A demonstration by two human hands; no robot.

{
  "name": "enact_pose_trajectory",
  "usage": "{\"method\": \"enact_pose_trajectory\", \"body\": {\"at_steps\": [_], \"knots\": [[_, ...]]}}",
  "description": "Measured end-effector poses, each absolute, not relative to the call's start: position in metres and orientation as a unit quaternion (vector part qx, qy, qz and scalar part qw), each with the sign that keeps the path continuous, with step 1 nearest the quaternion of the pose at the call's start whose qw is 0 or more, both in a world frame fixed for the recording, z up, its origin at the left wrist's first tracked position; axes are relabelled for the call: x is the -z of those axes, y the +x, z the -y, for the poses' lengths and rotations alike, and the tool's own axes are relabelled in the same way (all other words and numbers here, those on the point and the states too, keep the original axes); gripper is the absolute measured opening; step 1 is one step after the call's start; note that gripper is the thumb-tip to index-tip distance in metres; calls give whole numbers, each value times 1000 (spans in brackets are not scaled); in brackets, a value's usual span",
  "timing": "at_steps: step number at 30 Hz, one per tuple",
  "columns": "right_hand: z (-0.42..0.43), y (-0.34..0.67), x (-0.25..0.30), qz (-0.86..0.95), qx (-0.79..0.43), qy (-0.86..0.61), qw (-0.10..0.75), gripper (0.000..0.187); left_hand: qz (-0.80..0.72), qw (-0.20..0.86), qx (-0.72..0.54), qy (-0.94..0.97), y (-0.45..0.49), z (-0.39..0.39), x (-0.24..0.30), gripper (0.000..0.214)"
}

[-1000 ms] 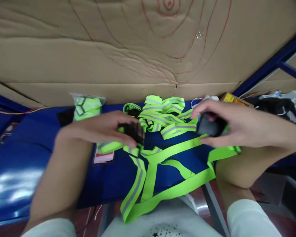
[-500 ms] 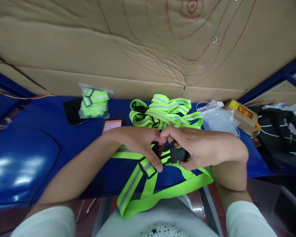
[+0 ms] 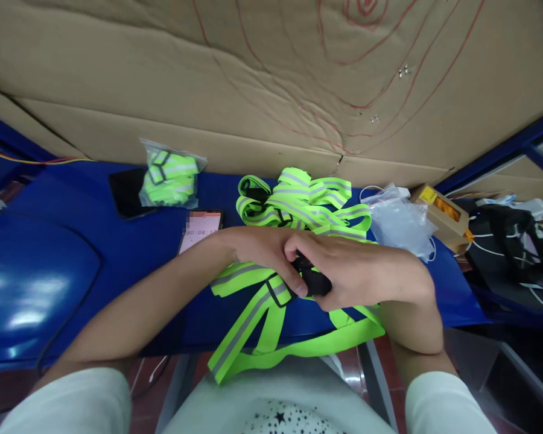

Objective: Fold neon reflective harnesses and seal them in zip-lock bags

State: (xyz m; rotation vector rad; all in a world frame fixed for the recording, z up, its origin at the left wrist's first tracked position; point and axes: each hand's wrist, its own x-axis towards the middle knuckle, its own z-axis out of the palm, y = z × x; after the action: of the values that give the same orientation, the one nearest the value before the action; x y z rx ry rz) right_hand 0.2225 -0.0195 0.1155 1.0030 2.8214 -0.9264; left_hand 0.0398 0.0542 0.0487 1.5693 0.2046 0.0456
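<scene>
Both hands meet over the blue table (image 3: pixel 117 253) at a black plastic buckle (image 3: pixel 314 280) on a neon green reflective strap harness (image 3: pixel 253 319). My left hand (image 3: pixel 262 253) pinches the buckle from the left, fingers closed. Closed round the buckle's right part, my right hand (image 3: pixel 357 271) overlaps the left one. Loose strap ends hang over the table's front edge toward my lap. Most of the buckle is hidden by the fingers.
A pile of more green reflective straps (image 3: pixel 298 202) lies behind the hands. A bagged strap set (image 3: pixel 169 178) and a dark phone (image 3: pixel 127 193) sit at the left, a lit phone (image 3: pixel 199 229) near my left wrist. Clear bags (image 3: pixel 398 220), a small carton (image 3: pixel 441 214) and cardboard wall (image 3: pixel 253 78) stand behind.
The hands, each with a buckle half and apart a second ago, came together at the middle. The two halves now sit pressed together under overlapping fingers.
</scene>
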Motion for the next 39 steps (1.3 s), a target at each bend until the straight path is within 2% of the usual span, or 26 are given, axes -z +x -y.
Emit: {"method": "enact_pose_trajectory", "body": {"at_steps": [4,8,10,13,15,19,21,24,26,28,31,35,39], "knots": [[19,222,-115,-900,281,329,-46,47,-125,679,-30,723,34,-55,-56,40],[9,236,-129,-895,283,331,-100,50,-196,542,-145,804,13,-57,-88,47],[2,247,-136,-885,291,332,-150,52,-211,486,-174,830,1,-55,-105,60],[-10,258,-140,-862,346,289,-232,57,-262,428,-176,847,-11,-49,-120,77],[-19,261,-137,-844,391,263,-255,60,-289,410,-188,844,-13,-46,-121,82],[-32,259,-124,-780,464,298,-296,64,-292,452,-241,807,-2,-44,-111,82],[-36,257,-120,-717,526,317,-328,73,-300,503,-277,762,6,-44,-105,69],[-37,253,-116,-615,621,316,-368,96,-315,610,-322,652,14,-45,-100,43],[-38,250,-113,-573,658,301,-385,103,-299,687,-351,561,15,-45,-101,36],[-39,247,-108,-557,681,280,-383,98,-272,737,-392,480,14,-46,-105,32],[-39,241,-101,-565,690,268,-365,81,-256,754,-432,423,12,-47,-111,33],[-30,228,-102,-569,702,249,-349,63,-265,739,-443,433,13,-47,-113,36],[-20,219,-111,-537,678,303,-401,40,-238,721,-432,487,15,-40,-111,37]]}}
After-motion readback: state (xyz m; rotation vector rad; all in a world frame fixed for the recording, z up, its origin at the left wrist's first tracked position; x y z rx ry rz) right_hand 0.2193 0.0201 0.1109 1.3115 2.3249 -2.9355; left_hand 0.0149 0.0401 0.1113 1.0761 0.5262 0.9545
